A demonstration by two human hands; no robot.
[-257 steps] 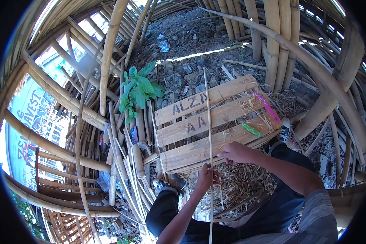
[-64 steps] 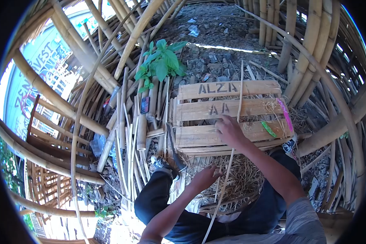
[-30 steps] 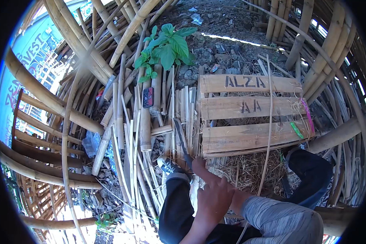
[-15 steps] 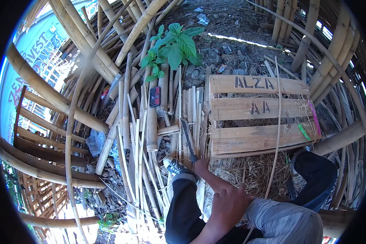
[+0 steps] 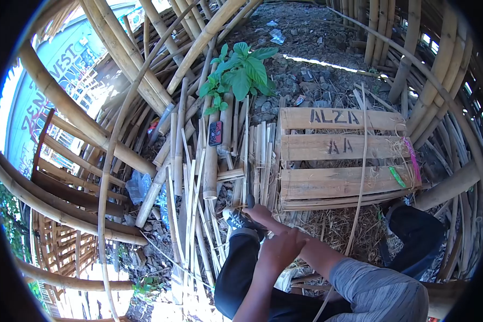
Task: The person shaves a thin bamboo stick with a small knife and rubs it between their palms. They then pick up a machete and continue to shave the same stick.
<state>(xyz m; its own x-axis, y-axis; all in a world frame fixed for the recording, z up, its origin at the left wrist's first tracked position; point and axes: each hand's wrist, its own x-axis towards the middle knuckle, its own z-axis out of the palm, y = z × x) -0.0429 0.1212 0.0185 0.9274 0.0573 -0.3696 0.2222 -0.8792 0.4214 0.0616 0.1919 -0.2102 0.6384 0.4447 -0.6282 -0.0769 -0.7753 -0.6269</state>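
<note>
My right hand (image 5: 260,214), reaching across from a grey sleeve, grips the dark handle of a machete (image 5: 248,177). Its narrow blade points away from me over split bamboo strips. My left hand (image 5: 282,249) lies against my right forearm with its fingers curled; what they hold, if anything, is hidden. A long thin bamboo strip (image 5: 364,145) runs over the wooden crate (image 5: 327,182) and passes behind my right arm. Below the machete hand is my shoe (image 5: 233,218).
Bamboo poles (image 5: 210,177) and strips lie left of the crate, with a phone-like red and black object (image 5: 215,133) on one pole. A green plant (image 5: 244,70) grows behind. Bamboo framing (image 5: 64,102) curves along the left. Straw (image 5: 359,231) covers ground below the crate.
My right hand and the machete have shifted slightly left and up. My left hand has moved up and left, closer along the right forearm. The view has turned slightly left.
</note>
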